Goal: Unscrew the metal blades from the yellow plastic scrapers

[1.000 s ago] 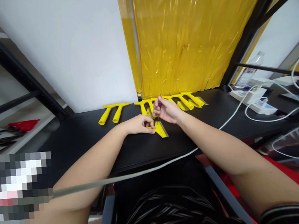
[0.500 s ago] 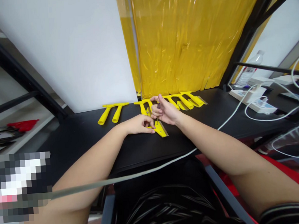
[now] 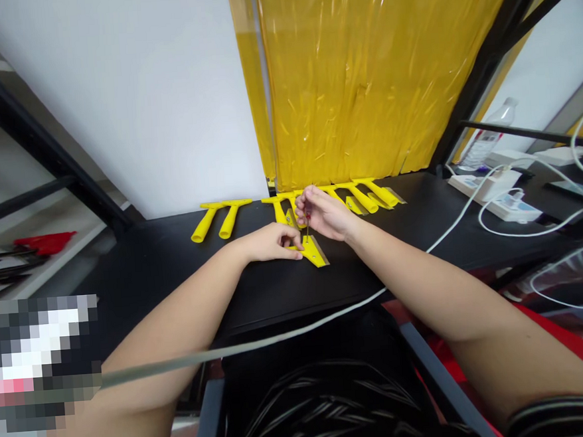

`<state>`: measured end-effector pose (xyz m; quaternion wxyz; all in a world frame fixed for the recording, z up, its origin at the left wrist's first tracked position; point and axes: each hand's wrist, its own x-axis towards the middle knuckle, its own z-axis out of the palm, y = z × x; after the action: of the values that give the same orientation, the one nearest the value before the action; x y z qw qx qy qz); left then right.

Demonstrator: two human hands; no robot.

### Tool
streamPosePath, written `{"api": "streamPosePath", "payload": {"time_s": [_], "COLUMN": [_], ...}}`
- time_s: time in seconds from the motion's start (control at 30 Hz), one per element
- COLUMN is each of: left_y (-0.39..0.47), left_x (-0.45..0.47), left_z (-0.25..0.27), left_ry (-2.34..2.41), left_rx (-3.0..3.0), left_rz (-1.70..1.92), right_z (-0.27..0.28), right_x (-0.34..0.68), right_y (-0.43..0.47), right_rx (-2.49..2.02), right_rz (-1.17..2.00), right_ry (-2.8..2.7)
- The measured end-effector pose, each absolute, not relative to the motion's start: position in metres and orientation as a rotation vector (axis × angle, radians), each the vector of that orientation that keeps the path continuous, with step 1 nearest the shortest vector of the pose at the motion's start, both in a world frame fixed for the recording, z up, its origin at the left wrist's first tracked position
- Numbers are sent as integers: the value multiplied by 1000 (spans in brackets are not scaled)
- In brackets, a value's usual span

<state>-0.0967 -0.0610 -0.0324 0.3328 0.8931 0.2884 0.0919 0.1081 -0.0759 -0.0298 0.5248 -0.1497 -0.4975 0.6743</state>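
Note:
On the black tabletop lies a yellow scraper [image 3: 316, 251] with a metal blade along its right edge. My left hand [image 3: 276, 241] pinches its handle end from the left. My right hand [image 3: 327, 214] is closed around a screwdriver [image 3: 308, 230], whose thin shaft points down onto a screw on the scraper's head. Most of the screwdriver's handle is hidden by my fingers. Just behind my hands stands a row of yellow scrapers [image 3: 365, 199], several with blades. Two yellow handles [image 3: 228, 223] lie to the left of that row.
A white cable [image 3: 328, 318] crosses in front of me and runs to a power strip [image 3: 513, 206] on the right. Near it stands a plastic bottle [image 3: 488, 135]. Black rack posts [image 3: 41, 139] rise at both sides. A yellow plastic curtain [image 3: 361, 74] hangs behind the table.
My right hand's fingers have turned and curled a little around the screwdriver. My left hand and the scraper have stayed in place.

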Motion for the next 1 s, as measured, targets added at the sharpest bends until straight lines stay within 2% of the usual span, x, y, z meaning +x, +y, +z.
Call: {"api": "streamPosePath", "payload": {"time_s": [0.2,0.4,0.6,0.8,1.0], "left_y": [-61,-60,-60,-61,-61], "left_x": [-97,-97,-97,-97,-97], "left_z": [-34,-33,-34,-33,-32], "left_ry": [761,755,746,757,759], "left_rx": [2325,2344,2338,2352,2349], "left_rz": [247,244,234,239,229], "right_z": [-29,-29,-29,-29,-26], "right_x": [107,109,109,110,109], "right_y": [-77,-76,-75,-74,-79], "right_rx": [-389,-396,-397,-404,-432], "right_rz": [1698,1614,1698,1605,1666], "right_ry": [-1219,-1182,-1175,-1184,-1188]}}
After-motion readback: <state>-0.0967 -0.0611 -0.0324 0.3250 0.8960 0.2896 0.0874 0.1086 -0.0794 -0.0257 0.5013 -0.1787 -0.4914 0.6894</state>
